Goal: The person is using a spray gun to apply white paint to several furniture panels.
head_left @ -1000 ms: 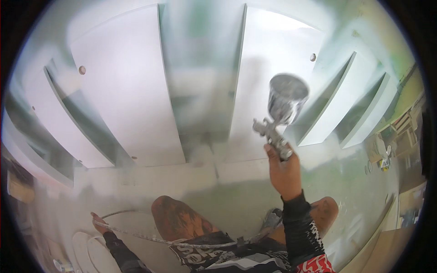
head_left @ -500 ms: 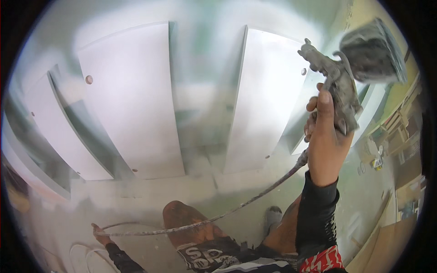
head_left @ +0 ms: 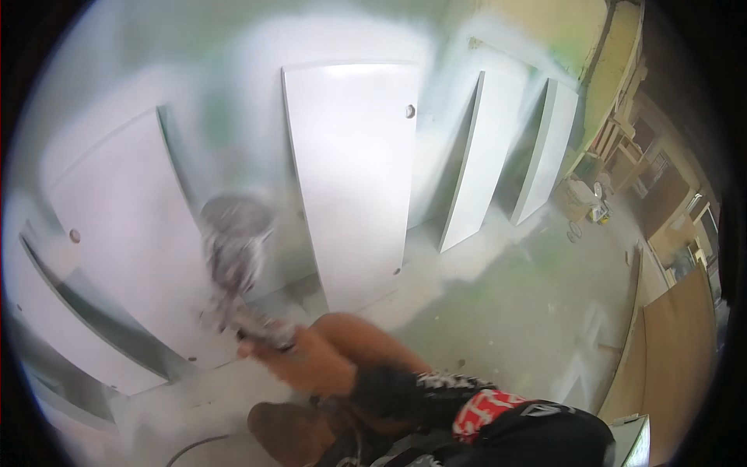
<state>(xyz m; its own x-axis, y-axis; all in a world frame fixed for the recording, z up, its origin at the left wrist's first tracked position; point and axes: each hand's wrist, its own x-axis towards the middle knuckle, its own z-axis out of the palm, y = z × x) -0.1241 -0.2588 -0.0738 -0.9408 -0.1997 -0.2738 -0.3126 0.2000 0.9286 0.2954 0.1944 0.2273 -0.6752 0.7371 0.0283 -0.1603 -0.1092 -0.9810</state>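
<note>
My right hand is closed round the handle of a paint-caked spray gun, its cup uppermost. Motion blurs the gun, which is low in front of the gap between two white panels. The left-hand panel leans against the wall with a round hole near its far edge. Another white panel stands right of the gun, with a similar hole near its top. A short stretch of hose shows at the lower edge. My left hand is out of sight.
Narrower white panels lean at the far left and to the right, with another panel beyond. Paint-dusted floor spreads at the right. A brown board and assorted clutter lie along the right side.
My right hand has swung the spray gun from upper right down to the lower left. The view has turned right, showing more panels there. My left hand has left the picture.
</note>
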